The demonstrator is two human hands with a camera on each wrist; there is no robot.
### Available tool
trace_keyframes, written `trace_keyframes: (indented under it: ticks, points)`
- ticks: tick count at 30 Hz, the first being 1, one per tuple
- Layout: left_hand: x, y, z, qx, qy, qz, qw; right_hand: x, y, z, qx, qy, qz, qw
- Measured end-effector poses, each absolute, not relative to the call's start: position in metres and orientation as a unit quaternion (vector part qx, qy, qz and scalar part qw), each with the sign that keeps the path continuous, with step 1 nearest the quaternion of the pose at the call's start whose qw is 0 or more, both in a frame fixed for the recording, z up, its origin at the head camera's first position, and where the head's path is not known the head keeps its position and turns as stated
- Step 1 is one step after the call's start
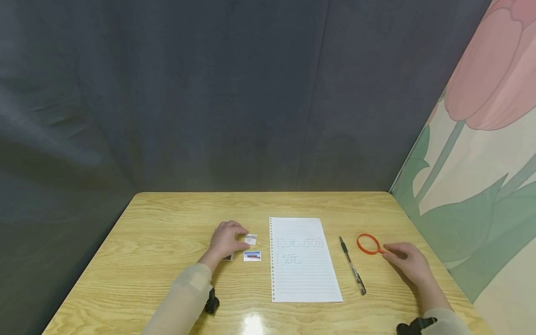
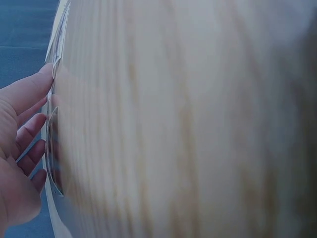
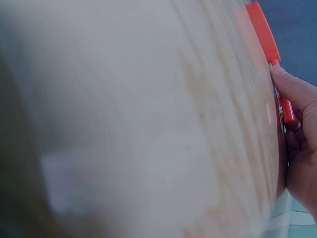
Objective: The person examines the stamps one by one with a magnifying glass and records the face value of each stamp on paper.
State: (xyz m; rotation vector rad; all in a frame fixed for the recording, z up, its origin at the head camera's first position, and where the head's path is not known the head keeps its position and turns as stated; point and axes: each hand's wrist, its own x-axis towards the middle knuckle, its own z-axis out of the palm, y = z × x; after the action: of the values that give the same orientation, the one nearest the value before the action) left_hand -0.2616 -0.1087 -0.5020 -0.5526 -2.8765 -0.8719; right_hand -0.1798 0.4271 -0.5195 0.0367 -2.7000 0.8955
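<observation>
My left hand (image 1: 224, 241) is over the table with its thumb and index finger at the top and bottom edges of a small pale stamp (image 1: 250, 239), pinching it. The thumb meets a clear sleeve (image 2: 62, 34) in the left wrist view. Just below lies a stamp with a red-roofed building (image 1: 252, 256). Another small dark card (image 1: 228, 257) is mostly hidden under the hand. On the right, my right hand (image 1: 410, 263) pinches the handle (image 3: 287, 110) of a red-rimmed magnifying glass (image 1: 359, 245), whose ring lies low over the table.
A lined sheet (image 1: 307, 284) with handwritten figures lies mid-table, and a black-capped clear pen (image 1: 353, 269) slants to its right. Dark cloth (image 1: 251, 93) hangs behind the wooden table (image 1: 167, 209). A flower-painted wall (image 1: 481, 195) bounds the right side.
</observation>
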Motion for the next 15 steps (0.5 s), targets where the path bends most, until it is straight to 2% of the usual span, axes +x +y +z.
trace_keyframes:
  ticks: [15]
  points:
    - [-0.2606, -0.1077, -0.5028, -0.173, -0.937, -0.302, 0.043, -0.1786, 0.4245, -0.5202, -0.020, -0.938, 0.310, 0.156]
